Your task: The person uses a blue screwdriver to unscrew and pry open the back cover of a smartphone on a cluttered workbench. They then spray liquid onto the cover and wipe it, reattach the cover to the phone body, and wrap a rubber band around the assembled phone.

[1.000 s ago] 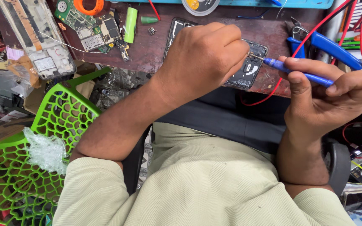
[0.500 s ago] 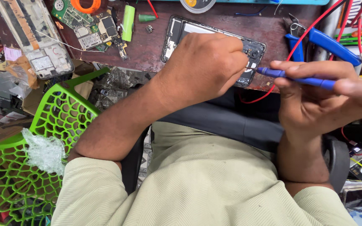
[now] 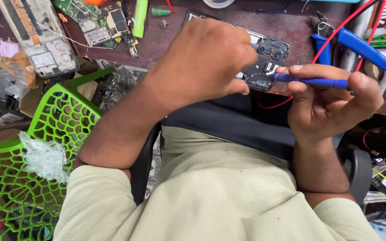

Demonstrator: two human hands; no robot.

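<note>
An opened phone (image 3: 269, 60), back cover off, lies on the dark brown bench top (image 3: 228, 31). My left hand (image 3: 202, 62) is closed over its middle and holds it down, hiding most of it. My right hand (image 3: 331, 98) grips a thin blue screwdriver (image 3: 311, 81) lying almost level; its tip touches the lower right corner of the phone's exposed insides. My beige sleeves fill the bottom of the view.
A green circuit board (image 3: 99, 22) and a stripped phone frame (image 3: 39, 38) lie at the bench's left. Blue-handled pliers (image 3: 358, 44) and red wires (image 3: 340, 29) sit at the right. A green lattice plastic chair (image 3: 27, 169) holds a crumpled clear wrap (image 3: 43, 156). A green tube (image 3: 140, 18) lies beside the board.
The view has drifted slightly. My right hand has brought the screwdriver's tip closer in to the phone's corner, while my left hand stays pressed over the phone.
</note>
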